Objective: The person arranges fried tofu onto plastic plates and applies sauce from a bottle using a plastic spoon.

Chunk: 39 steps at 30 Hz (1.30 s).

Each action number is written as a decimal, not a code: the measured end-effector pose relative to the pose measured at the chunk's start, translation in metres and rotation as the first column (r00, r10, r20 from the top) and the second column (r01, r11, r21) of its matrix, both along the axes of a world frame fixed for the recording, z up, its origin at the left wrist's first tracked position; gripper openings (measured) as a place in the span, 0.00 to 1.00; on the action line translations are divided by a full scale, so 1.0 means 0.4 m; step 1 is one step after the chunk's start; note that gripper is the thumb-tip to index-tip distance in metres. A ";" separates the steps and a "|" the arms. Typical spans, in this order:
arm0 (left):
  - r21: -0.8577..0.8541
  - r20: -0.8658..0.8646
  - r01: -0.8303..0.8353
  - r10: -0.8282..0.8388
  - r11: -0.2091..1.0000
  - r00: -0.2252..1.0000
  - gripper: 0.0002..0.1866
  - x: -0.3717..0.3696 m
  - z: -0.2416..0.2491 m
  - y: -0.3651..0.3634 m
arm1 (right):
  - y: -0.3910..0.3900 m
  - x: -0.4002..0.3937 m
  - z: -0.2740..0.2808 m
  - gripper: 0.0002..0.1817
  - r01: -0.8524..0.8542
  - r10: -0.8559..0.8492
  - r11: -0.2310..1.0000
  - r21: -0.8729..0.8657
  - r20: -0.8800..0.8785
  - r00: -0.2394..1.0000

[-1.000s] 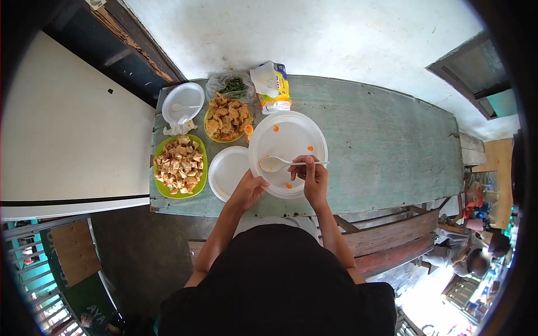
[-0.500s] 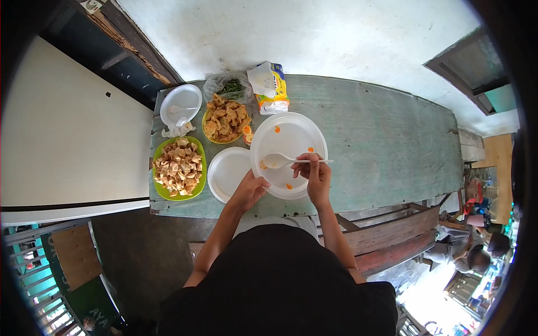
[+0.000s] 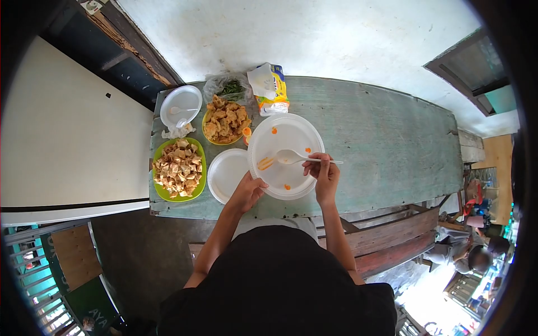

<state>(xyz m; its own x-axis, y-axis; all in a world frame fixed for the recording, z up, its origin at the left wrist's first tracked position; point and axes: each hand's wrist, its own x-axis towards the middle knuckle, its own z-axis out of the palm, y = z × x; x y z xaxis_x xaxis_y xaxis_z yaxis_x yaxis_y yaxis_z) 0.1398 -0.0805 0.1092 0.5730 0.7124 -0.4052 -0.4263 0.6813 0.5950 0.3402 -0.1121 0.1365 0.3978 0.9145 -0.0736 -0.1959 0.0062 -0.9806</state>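
My right hand [image 3: 324,176] pinches the handle of a white plastic spoon [image 3: 291,157], whose bowl rests over the middle of a large white plate [image 3: 291,134]. The plate carries orange sauce smears at its left side and a few orange dots. My left hand [image 3: 246,191] grips the plate's near-left rim. The plate lies on a green wooden table [image 3: 381,145].
A smaller white plate [image 3: 226,173] sits left of the large one. Further left are a green plate of fried pieces [image 3: 179,167], a yellow plate of fried food [image 3: 225,121], a white bowl with a spoon [image 3: 180,105], green chillies in a bag [image 3: 231,88] and a tissue pack [image 3: 270,88]. A wooden bench [image 3: 392,235] stands at my right.
My right hand has drawn the spoon to the right across the plate, leaving an orange smear at the plate's left side. The left hand has stayed on the rim.
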 end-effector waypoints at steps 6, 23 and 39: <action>-0.017 0.013 0.001 -0.001 1.000 1.000 0.33 0.009 0.001 0.000 | -0.006 -0.057 0.014 0.23 -0.139 0.139 0.990 -0.017 0.007 0.990; 0.003 -0.012 -0.018 0.018 1.000 1.000 0.36 0.015 0.002 0.003 | -0.010 -0.049 0.016 0.22 -0.145 0.146 0.989 -0.036 0.020 0.989; -0.010 -0.053 -0.006 0.005 1.000 0.999 0.37 0.017 0.008 0.002 | 0.005 -0.060 0.016 0.22 -0.112 0.112 0.994 -0.012 0.032 0.993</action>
